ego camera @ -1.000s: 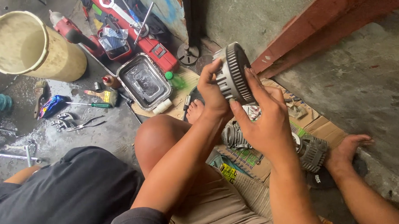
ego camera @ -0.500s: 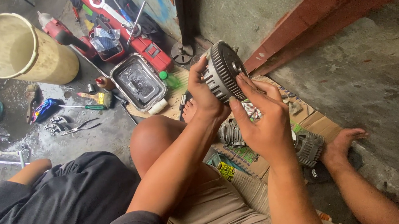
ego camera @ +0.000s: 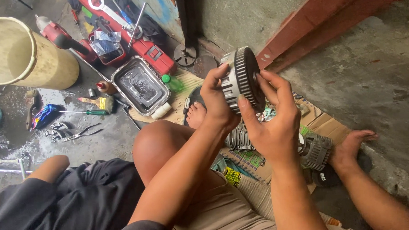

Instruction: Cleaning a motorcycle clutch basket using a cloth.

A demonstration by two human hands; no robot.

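Clutch basket (ego camera: 243,80), a round toothed metal drum w/ gear teeth running round its rim, is being held up in mid-air over the person's lap, tilted on edge, just in front of the red steel beam (ego camera: 328,22). Left hand (ego camera: 217,103) is gripping it from the near side, fingers curled over the slotted wall & thumb pressing on the rim. Right hand (ego camera: 270,124) is cupping the far face, fingers spread wide across the toothed edge, fingertips touching the teeth. Both hands are closed on the drum; neither is empty.

Below the hands, a finned grey engine cylinder (ego camera: 315,151) is lying on flattened cardboard (ego camera: 325,124), near the right foot (ego camera: 353,146). A second ribbed metal part (ego camera: 238,138) is sitting on the cardboard too, partly hidden behind the left wrist. Bent bare knee (ego camera: 158,141) is rising betw. the arms & the tools; left foot (ego camera: 196,114) is resting just beyond it.

On the wet concrete floor (ego camera: 110,141) to the left: steel tray (ego camera: 140,85) w/ oily residue, green-capped bottle (ego camera: 172,83) beside it, green-handled screwdriver (ego camera: 84,113), pliers (ego camera: 80,133), red power tool (ego camera: 61,36), red toolbox (ego camera: 134,38) w/ a big wrench on top, & a cream plastic bucket (ego camera: 25,55) well apart at the far left.
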